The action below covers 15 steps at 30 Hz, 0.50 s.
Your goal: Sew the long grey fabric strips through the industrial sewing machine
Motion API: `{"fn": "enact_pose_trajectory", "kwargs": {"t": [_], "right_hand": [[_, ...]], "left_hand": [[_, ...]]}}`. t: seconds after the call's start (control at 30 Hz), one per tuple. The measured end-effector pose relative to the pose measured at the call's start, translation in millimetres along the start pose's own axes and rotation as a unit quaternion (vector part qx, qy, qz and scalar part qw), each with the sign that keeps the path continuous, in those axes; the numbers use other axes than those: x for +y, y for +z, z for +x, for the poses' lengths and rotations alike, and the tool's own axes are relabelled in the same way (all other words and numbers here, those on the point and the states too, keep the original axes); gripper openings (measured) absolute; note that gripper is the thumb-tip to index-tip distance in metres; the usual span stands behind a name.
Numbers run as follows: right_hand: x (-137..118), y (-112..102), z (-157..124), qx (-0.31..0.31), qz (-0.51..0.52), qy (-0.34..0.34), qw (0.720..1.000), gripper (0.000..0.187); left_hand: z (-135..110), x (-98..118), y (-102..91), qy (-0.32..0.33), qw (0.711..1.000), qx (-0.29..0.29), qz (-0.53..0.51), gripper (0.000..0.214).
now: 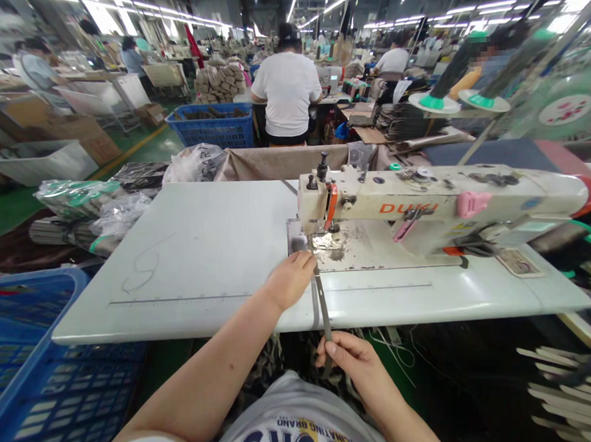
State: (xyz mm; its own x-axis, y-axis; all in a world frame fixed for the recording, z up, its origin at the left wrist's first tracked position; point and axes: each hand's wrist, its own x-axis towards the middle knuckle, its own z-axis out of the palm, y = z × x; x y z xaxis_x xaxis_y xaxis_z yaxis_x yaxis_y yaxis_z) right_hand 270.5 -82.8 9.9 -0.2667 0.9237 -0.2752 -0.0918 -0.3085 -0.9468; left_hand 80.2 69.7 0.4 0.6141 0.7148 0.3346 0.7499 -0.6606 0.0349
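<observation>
Lettered shirt sat closest | right hand pinched strip, lots left imo | left hand by sewing machine, grip/stitching: couldn't tell

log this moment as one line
left hand: at strap, beside sewing machine | right hand: pinching strap, in front of worktable

"Near left?"
"A blue plastic basket with lattice sides. Farther back, a pale, rectangular plastic tub beside a brown cardboard box."
"And ahead?"
"A co-worker in a white short-sleeved shirt sits with a blue rectangular plastic crate just to the left; a pile of beige bundles rises behind it."
"Far right?"
"A round, pale-green fan with a white hub."
</observation>
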Motion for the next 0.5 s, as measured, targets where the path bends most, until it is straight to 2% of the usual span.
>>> {"fn": "enact_pose_trajectory", "kwargs": {"t": [0.2,0.5], "right_hand": [[9.2,-4.2,3.8,0.003,-0.003,0.004,1.000,0.041],[3.5,-4.9,2.2,-0.009,-0.025,-0.011,1.000,0.045]], "left_hand": [[-0.7,-0.1,1.3,0.004,1.000,0.005,0.006,0.017],[0.2,-3.5,11.8,0.001,1.000,0.005,-0.017,0.022]]}}
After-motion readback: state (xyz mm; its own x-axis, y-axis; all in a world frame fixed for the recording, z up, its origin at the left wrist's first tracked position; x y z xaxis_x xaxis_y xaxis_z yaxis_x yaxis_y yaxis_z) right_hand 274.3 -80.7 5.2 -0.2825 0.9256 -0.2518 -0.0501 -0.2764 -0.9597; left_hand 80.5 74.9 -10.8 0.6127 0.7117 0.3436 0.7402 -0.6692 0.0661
